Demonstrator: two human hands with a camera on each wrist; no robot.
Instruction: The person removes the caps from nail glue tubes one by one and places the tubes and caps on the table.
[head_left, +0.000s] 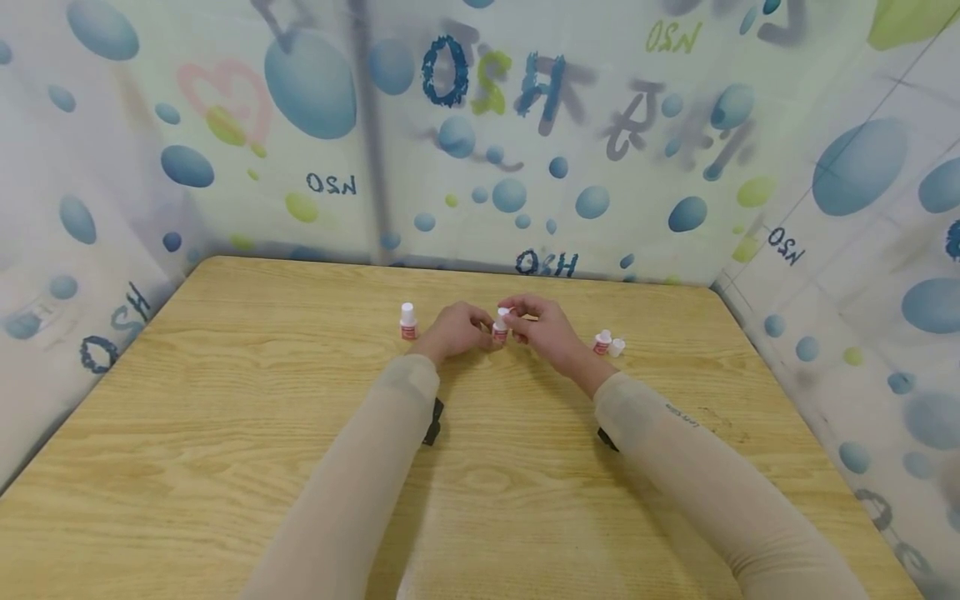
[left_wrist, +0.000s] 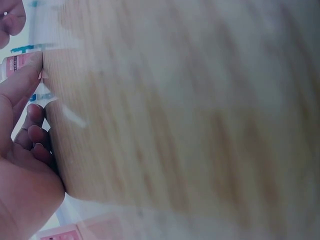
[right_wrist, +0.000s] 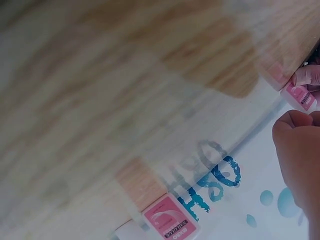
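Here, a wooden table (head_left: 225, 433) fills most of the head view, w/ a plastic curtain (head_left: 525, 125) printed in blue bubbles and lettering hanging round its far and side edges. Two arms in beige sleeves (head_left: 360, 483) reach in from the near edge and meet near the table's centre. The left hand (head_left: 452, 332) curls its fingers round the body of a small bottle (head_left: 500, 330) w/ a pink label, which stands upright on the wood between both hands. The right hand (head_left: 545, 327) pinches the bottle's white cap (head_left: 504, 312) from above w/ thumb and fingertips. Just left of the left hand stands a second bottle (head_left: 408, 322), upright, cap on, apart from the hand. Right of the right wrist, a third bottle (head_left: 602, 342) sits on the table, w/ a loose white cap (head_left: 617, 347) just beside it. Wrist views are blurred: the left one shows fingers (left_wrist: 25, 85) against a pink label, the right one a pink-labelled bottle at the table's edge.
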